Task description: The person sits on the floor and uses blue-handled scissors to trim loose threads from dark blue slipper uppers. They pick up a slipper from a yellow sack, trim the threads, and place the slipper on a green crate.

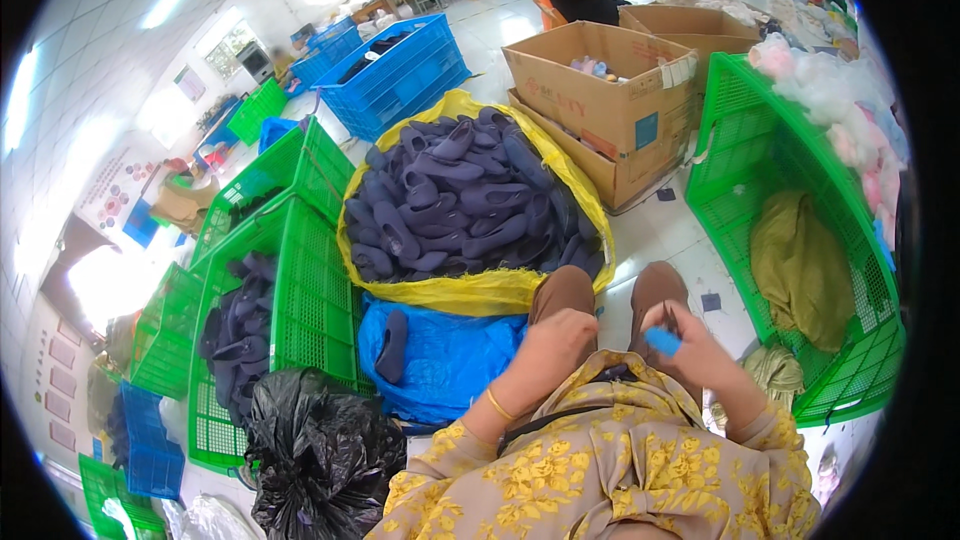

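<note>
Handling a small dark tool (669, 317) looks like the step: the right hand (692, 348) pinches it; whether the curled left hand (560, 339) grasps anything, I cannot tell. Shoes (470, 190) fill the yellow sack (440, 296); the next move probably calls for steadying one.

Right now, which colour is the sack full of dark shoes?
The sack is yellow; the head view shows it best.

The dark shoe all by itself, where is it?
In the head view, the dark shoe lies on the blue plastic, left of the left hand, beside the green basket and nearer than the yellow sack.
</note>
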### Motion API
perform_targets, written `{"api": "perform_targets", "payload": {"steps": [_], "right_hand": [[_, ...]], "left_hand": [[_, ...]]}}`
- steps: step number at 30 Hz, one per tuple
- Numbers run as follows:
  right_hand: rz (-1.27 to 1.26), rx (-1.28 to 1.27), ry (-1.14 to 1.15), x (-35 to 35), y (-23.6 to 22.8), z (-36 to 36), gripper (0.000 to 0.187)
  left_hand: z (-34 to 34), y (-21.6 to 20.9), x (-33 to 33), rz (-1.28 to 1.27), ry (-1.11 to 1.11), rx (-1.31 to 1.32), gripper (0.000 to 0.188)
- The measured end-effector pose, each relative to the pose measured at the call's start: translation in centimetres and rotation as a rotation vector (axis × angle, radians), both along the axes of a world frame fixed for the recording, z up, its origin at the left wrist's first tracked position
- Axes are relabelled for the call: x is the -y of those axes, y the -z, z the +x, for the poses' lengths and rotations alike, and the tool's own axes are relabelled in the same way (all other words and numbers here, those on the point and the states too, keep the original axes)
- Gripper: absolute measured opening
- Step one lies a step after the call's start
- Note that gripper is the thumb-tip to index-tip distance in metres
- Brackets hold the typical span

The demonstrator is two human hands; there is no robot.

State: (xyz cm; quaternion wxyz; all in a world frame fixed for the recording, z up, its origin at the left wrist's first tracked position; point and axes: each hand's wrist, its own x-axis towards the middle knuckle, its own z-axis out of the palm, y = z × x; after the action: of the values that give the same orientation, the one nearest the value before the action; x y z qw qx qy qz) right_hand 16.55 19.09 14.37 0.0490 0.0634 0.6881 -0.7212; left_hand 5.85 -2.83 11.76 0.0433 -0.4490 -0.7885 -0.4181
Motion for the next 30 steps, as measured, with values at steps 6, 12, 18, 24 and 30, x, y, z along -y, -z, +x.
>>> {"api": "perform_targets", "payload": {"steps": [6,12,18,24,30], "right_hand": [[-0.086,-0.198,0.593,-10.8,-2.7,1.1,0.011],[-0.474,-0.527,0.884,-29.0,-7.0,7.5,0.007],[-0.398,-0.512,1.129,-36.3,-8.4,13.0,0.011],[-0.753,-0.418,0.541,-46.1,-5.1,19.7,0.013],[-0.728,-0.406,0.748,-47.0,-3.8,23.2,0.015]], "left_hand": [[-5.3,-0.6,7.4,-0.037,-0.348,-0.248,0.010],[-9.4,-1.9,16.4,-0.212,-0.749,-0.298,0.009],[-10.3,-2.2,17.5,-0.305,-0.806,-0.255,0.009],[-10.8,-0.3,16.7,-0.280,-0.806,-0.209,0.012],[-10.0,0.6,16.1,-0.169,-0.795,-0.045,0.012]]}}
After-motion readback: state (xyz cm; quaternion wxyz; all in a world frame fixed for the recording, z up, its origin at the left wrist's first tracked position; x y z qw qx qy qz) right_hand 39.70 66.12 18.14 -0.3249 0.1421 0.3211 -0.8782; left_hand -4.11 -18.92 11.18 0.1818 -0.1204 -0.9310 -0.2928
